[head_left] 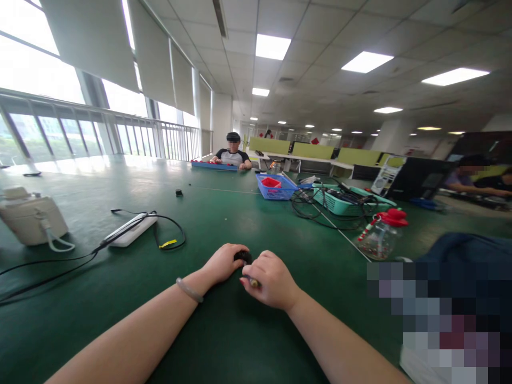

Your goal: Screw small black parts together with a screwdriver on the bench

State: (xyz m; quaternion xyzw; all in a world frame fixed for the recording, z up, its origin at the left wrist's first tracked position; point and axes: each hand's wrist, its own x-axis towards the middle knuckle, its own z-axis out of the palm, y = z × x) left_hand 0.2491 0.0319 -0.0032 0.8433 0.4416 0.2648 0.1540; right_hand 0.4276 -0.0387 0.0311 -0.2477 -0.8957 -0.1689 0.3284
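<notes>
On the green tabletop (224,330), my left hand (224,261) is closed around a small black object (242,257), whose kind I cannot make out. The fingers of my right hand (274,280) pinch a slim dark tool (253,281) with a brass-coloured end, partly hidden in the grip. Both hands are close together, with the right thumb and index finger beside the black object. Where the tool's tip meets the object is hidden. A pale bangle (189,290) circles my left wrist.
A white power bank (133,229) with black cables and a beige bottle (34,216) are to the left. Ahead right stand a blue basket (277,191), a teal basket (340,202) and a red-lidded jar (380,237). A person (232,156) sits across the table.
</notes>
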